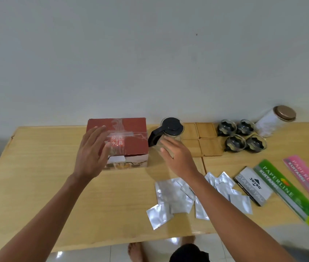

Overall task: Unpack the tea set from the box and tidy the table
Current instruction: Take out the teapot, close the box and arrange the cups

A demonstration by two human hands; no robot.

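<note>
Both hands are spread and hold nothing: the left hand [91, 154] hovers at the near left corner of the red box [117, 137], and the right hand [178, 157] hangs just in front of the glass jug [170, 133], whose black lid and handle sit at 3 o'clock of the box. Whether either hand touches anything cannot be told. The box stands closed on the worktop [55, 186], taped across the top. Tea-set parts already lie out: four wooden coasters [202, 138] behind the jug, four glass cups [242, 135] at 3 o'clock of them, and a lidded jar [276, 121] beyond.

Main risk, as I judge it: the right hand could knock the jug, which is clear glass and hard to see, tipping it onto the coasters. Sliding the box rightward would hit the jug too, since they stand close. Foil sachets [180, 197] under the right forearm could be swept off the near edge.
</note>
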